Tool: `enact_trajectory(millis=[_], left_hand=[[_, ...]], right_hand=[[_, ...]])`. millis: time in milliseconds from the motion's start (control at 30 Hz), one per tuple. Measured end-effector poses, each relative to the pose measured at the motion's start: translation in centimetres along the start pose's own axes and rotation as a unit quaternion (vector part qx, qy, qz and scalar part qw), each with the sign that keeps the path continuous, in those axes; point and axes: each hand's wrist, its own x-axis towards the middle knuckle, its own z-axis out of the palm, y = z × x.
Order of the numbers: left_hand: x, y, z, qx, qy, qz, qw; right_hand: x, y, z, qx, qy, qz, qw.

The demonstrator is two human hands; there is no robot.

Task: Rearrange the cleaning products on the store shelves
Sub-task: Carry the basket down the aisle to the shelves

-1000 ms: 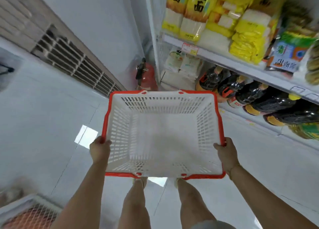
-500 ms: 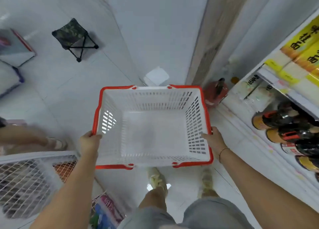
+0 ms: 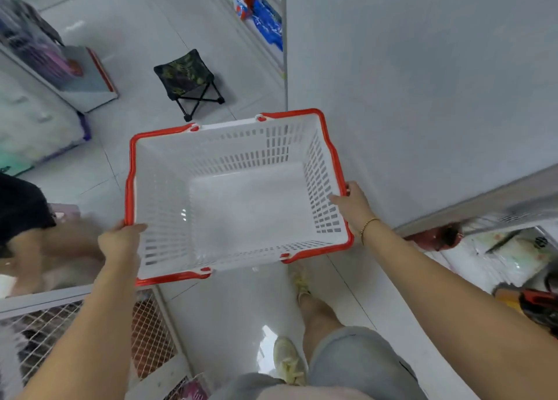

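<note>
**A:** Starting close in: the left hand [image 3: 120, 239] is curling its fingers over the red rim of the basket [image 3: 130, 185] at the near left corner. The right hand [image 3: 351, 202] is gripping the right rim the same way. The basket is hanging between them with nothing in it, its long side running hand to hand.

**B:** And where are the goods sitting?

**A:** Far ahead, past the folding stool [image 3: 188, 81]. Bright blue and red packs [image 3: 265, 22] are lining a shelf [image 3: 265, 52] beside the white end panel [image 3: 422, 97]. They're well apart from the basket and a touch nearer the right hand's side. I'm judging those to be the cleaning products.

**B:** Sure of that?

**A:** Not quite. They're blurring out, the labels are unreadable, and the frame edge is cutting the shelf off. The panel is hiding whatever lies to its right.
</note>
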Motion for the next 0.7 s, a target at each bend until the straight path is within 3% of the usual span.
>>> enact_trajectory(millis=[267,700], left_hand=[[6.6,7.5,1.8,-0.026,0.046,-0.038,0.998],[23.2,20.2,5.7,-0.016,0.042,-0.088,0.995]], right_hand=[[8.6,-9.6,6.4,-0.051,-0.035,-0.014,0.998],[21.9,-23.5,17.7,-0.036,-0.006,-0.048,0.998]])
